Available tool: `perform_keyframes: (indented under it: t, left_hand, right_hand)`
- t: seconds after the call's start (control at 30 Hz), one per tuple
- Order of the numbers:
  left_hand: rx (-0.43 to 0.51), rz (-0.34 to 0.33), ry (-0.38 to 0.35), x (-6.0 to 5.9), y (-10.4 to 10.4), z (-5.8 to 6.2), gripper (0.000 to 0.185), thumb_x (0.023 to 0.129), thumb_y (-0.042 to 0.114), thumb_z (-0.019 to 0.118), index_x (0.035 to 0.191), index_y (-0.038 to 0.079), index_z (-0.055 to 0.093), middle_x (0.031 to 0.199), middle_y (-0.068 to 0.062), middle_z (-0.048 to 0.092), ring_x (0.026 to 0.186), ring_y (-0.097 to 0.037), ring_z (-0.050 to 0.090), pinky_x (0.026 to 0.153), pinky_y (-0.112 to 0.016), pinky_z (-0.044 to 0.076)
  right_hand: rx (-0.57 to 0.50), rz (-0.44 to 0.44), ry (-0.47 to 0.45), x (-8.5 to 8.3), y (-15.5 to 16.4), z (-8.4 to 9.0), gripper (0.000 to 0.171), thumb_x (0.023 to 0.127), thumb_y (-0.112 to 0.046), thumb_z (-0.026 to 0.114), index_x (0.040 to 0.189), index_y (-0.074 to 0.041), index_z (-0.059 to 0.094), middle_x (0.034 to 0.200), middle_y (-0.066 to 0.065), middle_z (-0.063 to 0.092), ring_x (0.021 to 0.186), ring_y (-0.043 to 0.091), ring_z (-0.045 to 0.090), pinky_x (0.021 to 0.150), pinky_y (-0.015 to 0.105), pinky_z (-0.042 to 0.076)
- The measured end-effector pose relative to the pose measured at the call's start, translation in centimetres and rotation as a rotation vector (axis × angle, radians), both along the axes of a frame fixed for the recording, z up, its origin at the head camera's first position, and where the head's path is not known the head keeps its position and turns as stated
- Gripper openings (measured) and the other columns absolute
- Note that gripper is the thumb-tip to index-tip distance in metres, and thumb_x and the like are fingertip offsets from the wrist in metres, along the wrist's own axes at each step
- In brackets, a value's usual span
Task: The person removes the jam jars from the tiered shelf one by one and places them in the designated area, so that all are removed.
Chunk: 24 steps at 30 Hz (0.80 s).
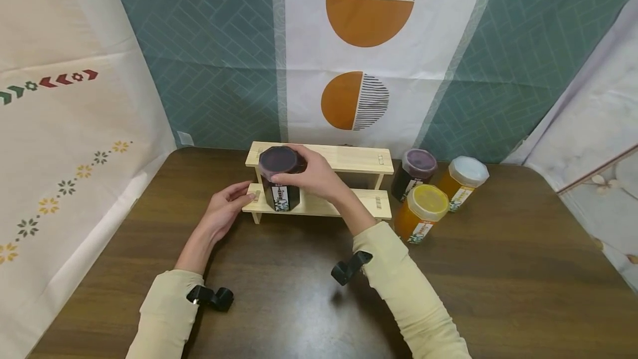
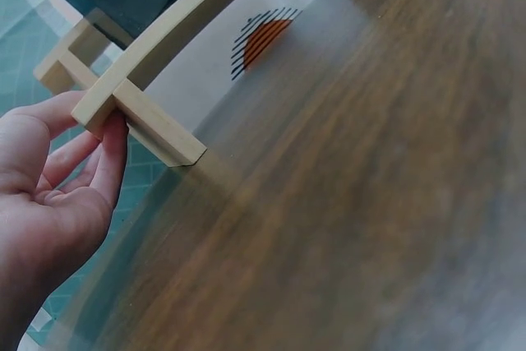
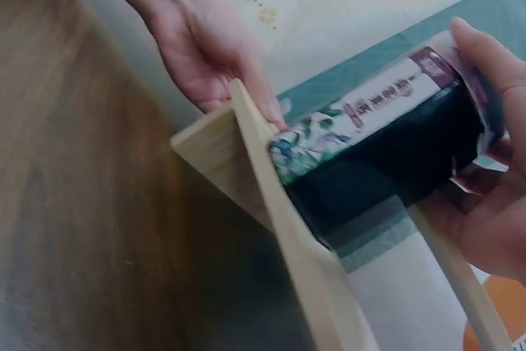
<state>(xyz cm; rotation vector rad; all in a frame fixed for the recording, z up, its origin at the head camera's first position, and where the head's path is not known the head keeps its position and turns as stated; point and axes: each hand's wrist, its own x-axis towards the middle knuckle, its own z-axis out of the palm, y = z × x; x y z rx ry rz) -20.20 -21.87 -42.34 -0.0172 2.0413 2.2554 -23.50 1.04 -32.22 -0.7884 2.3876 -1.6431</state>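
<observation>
From the head view the right hand (image 1: 311,173) grips the dark jar (image 1: 281,181) on the wooden rack's (image 1: 349,158) lower shelf at its left end, the left wrist view shows the left hand's (image 2: 49,195) straight fingers (image 2: 111,154) touching the rack's left end, and the right wrist view, blurred, seems to show fingers curled round the jar's lid end.

— What sort of place was this?
— A staged recording corner. Patterned cloths (image 1: 369,43) hung as walls on the left, far and right sides of a brown bench (image 1: 473,270), and a small wooden rack (image 1: 344,181) stood beside labelled jars (image 1: 423,218).
</observation>
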Motion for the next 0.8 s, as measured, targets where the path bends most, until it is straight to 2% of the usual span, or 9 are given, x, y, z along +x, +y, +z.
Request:
perform_keyframes:
  t: [0.13, 0.27, 0.4, 0.6, 0.8]
  left_hand:
    - [0.007, 0.004, -0.002, 0.1, -0.1, 0.1, 0.053, 0.089, 0.007, 0.057, 0.134, -0.008, 0.034, 0.125, -0.020, 0.040, 0.100, -0.011, 0.050, 0.083, -0.018, 0.042]
    - [-0.005, 0.005, 0.001, 0.2, 0.0, 0.2, 0.053, 0.089, 0.008, 0.057, 0.134, -0.008, 0.034, 0.126, -0.021, 0.039, 0.100, -0.010, 0.049, 0.084, -0.017, 0.042]
    - [-0.015, 0.002, -0.002, 0.2, 0.1, 0.2, 0.053, 0.089, 0.008, 0.058, 0.134, -0.008, 0.034, 0.128, -0.022, 0.038, 0.102, -0.011, 0.048, 0.085, -0.017, 0.041]
    - [-0.016, -0.001, -0.007, 0.1, 0.3, 0.2, 0.054, 0.088, 0.009, 0.059, 0.134, -0.008, 0.035, 0.128, -0.022, 0.039, 0.103, -0.013, 0.047, 0.086, -0.017, 0.041]
    - [-0.010, 0.006, -0.001, 0.1, 0.2, 0.2, 0.056, 0.087, 0.010, 0.061, 0.133, -0.008, 0.035, 0.123, -0.018, 0.041, 0.102, -0.013, 0.048, 0.084, -0.016, 0.041]
  right_hand:
    - [0.031, 0.020, -0.002, -0.4, 0.1, 0.4, 0.073, 0.063, -0.031, 0.083, 0.126, -0.013, 0.049, 0.107, 0.000, 0.057, 0.095, 0.012, 0.053, 0.081, 0.027, 0.044]
    - [-0.002, 0.026, -0.040, -0.5, 0.3, 0.4, 0.073, 0.062, -0.029, 0.083, 0.125, -0.014, 0.049, 0.105, 0.001, 0.058, 0.094, 0.014, 0.054, 0.081, 0.029, 0.044]
    - [-0.049, 0.004, -0.063, -0.3, 0.9, 0.2, 0.071, 0.062, -0.028, 0.084, 0.123, -0.016, 0.051, 0.104, -0.001, 0.058, 0.094, 0.014, 0.054, 0.081, 0.030, 0.045]
    - [-0.077, -0.069, -0.047, -0.1, 2.9, -0.1, 0.068, 0.063, -0.028, 0.083, 0.122, -0.014, 0.052, 0.107, 0.002, 0.057, 0.094, 0.017, 0.053, 0.080, 0.032, 0.045]
    - [-0.091, -0.100, -0.020, 0.2, 5.8, 1.4, 0.065, 0.063, -0.027, 0.083, 0.119, -0.014, 0.053, 0.108, 0.002, 0.055, 0.095, 0.017, 0.052, 0.080, 0.032, 0.045]
